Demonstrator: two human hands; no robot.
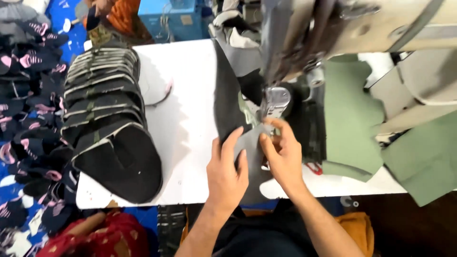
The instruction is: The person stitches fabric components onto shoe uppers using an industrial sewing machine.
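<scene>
Left hand (227, 172) fingers lie flat, spread on dark fabric piece (228, 107); right hand (284, 154) fingers pinch it.

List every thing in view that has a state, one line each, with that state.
Left hand: flat, pressing the dark fabric piece.
Right hand: pinching the piece's edge beside the presser foot.
Dark fabric piece: lying on the white table, under the foot.
Stack of cut pieces: piled, leaning, untouched.
Green fabric: draped beside the machine.
</scene>
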